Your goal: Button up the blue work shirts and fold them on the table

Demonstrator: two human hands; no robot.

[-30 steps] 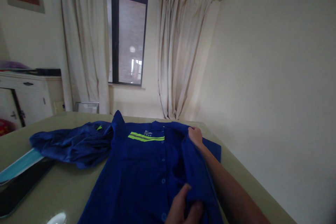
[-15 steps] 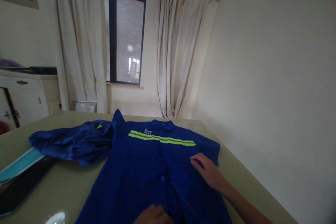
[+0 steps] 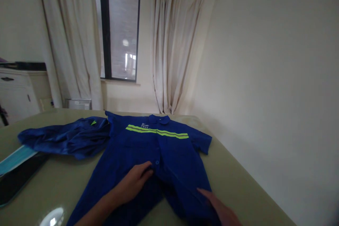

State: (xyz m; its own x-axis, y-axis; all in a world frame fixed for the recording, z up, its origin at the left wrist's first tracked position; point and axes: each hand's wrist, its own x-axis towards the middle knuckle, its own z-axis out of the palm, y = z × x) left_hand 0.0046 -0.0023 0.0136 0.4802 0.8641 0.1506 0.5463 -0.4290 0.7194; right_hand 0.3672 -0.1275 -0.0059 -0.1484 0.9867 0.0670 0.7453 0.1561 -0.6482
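Note:
A dark blue short-sleeved work shirt [image 3: 137, 148] lies front up, its collar at the far end. A yellow-green reflective band crosses its chest. My left hand [image 3: 135, 180] is at the front opening, just left of a button [image 3: 157, 162], with thumb and fingers closed at the cloth edge. My right hand [image 3: 219, 204] is over the lower right front of the shirt; one finger stretches along the cloth, while the others are hidden or blurred. Below the button the two front halves spread apart, and the tabletop shows between them.
A crumpled blue garment [image 3: 66, 137] lies left of the shirt on the greenish table [image 3: 238, 187]. A light blue face mask [image 3: 17, 159] and a dark flat object [image 3: 21, 178] are at the left edge. Beyond stand curtains [image 3: 174, 42], a window [image 3: 123, 31] and a white cabinet [image 3: 16, 88].
My left hand has come up from the bottom edge to the shirt's opening. My right hand has moved down from the chest toward the hem. The raised left sleeve now lies lower.

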